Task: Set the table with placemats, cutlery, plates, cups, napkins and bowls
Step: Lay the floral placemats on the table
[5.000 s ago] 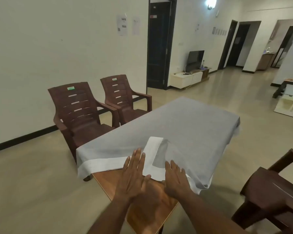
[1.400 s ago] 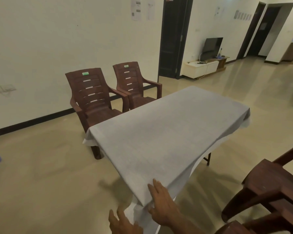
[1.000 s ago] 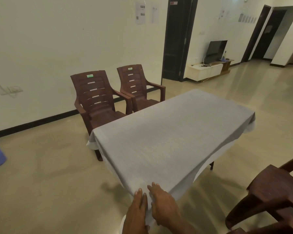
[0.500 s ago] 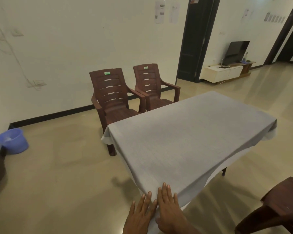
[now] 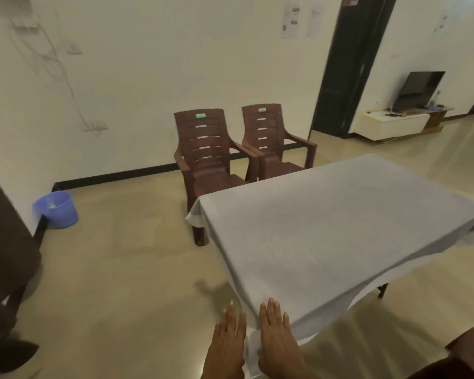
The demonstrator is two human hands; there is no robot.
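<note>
A grey tablecloth point(image 5: 337, 231) with a white border covers the whole table and hangs over its edges. At the near corner my left hand point(image 5: 227, 343) lies flat with straight fingers beside the hanging cloth. My right hand point(image 5: 275, 340) rests flat on the cloth at that same corner, fingers straight and together. Neither hand holds anything. No placemats, cutlery, plates, cups, napkins or bowls are in view.
Two brown plastic chairs point(image 5: 208, 157) point(image 5: 274, 143) stand against the wall behind the table. A blue bucket point(image 5: 56, 209) sits on the floor at the left. Part of another brown chair point(image 5: 465, 351) shows at the bottom right. A TV stand point(image 5: 394, 124) is far right.
The folded-back corner of the cloth has been spread over the bare wood. My view has turned left, bringing the bucket into sight; both hands stay flat at the near corner.
</note>
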